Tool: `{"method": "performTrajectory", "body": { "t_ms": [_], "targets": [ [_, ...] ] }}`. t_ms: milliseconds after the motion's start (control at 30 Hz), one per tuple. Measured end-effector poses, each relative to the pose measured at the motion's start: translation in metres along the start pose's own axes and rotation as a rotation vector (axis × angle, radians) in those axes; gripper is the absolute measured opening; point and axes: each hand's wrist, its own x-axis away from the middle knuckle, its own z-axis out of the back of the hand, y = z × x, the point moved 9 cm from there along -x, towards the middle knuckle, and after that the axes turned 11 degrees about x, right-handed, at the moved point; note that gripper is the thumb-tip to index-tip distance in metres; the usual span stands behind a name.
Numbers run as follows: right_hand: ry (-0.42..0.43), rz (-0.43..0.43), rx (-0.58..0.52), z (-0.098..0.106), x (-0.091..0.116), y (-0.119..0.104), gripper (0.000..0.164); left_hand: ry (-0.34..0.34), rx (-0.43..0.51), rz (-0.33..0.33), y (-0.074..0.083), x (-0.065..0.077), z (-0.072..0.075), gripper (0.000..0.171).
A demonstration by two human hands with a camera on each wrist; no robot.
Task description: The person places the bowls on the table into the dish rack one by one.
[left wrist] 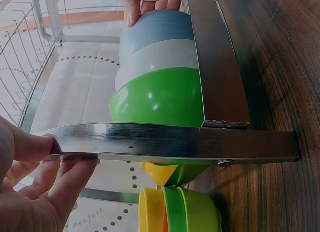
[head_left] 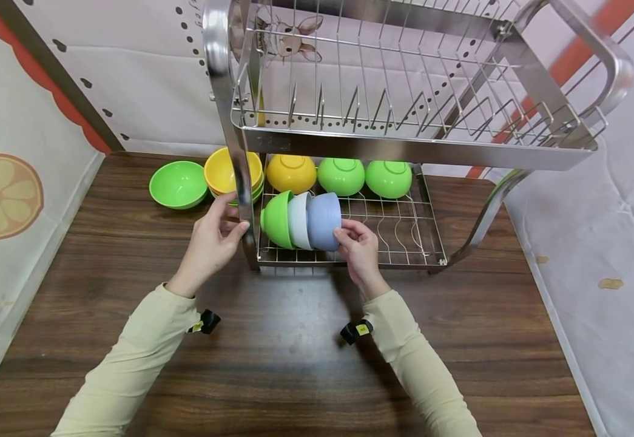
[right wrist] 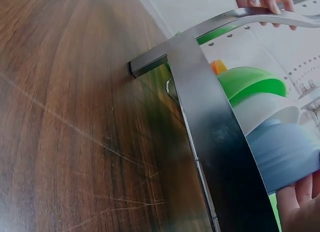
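Note:
My right hand [head_left: 359,252] pinches a blue bowl [head_left: 324,221], thumb on its near side. This bowl stands on its side on the lower tier of a metal dish rack [head_left: 404,159], in a row with a white bowl [head_left: 299,221] and a green bowl [head_left: 277,220]. At the rack's left front upright, my left hand [head_left: 212,240] grips the metal; the left wrist view shows the thumb [left wrist: 31,144] on one side and fingers [left wrist: 75,182] on the other. In the right wrist view, fingers [right wrist: 295,199] lie against the blue bowl [right wrist: 285,152].
Behind the row, an orange-yellow bowl [head_left: 292,174] and two green bowls [head_left: 341,177] lie upside down on the lower tier. Left of the rack, a green bowl [head_left: 178,184] sits upright beside a stack topped by a yellow bowl [head_left: 219,171]. The upper wire tier [head_left: 393,79] overhangs the back.

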Motion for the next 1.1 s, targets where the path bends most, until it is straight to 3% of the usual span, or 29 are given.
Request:
{"method": "performTrajectory", "body": {
  "t_ms": [167,233,633,867,1100],
  "targets": [
    [0.026,0.093,0.190,-0.001,0.001,-0.006,0.012,0.002,-0.007,-0.003,0.000,0.000,0.000,0.045],
    [0.024,0.127,0.225,-0.003,0.001,-0.008,0.018,0.002,-0.009,-0.001,0.000,0.000,0.000,0.045],
    [-0.010,0.208,0.305,-0.006,0.004,-0.013,0.021,-0.007,-0.002,0.013,-0.002,-0.001,0.000,0.045],
    [-0.049,0.273,0.437,-0.009,0.007,-0.019,0.020,-0.009,-0.010,0.007,-0.001,-0.001,0.001,0.046],
    [-0.069,0.287,0.474,-0.006,0.011,-0.017,0.024,-0.015,-0.012,0.014,-0.002,-0.001,0.000,0.046]
  ]
}}
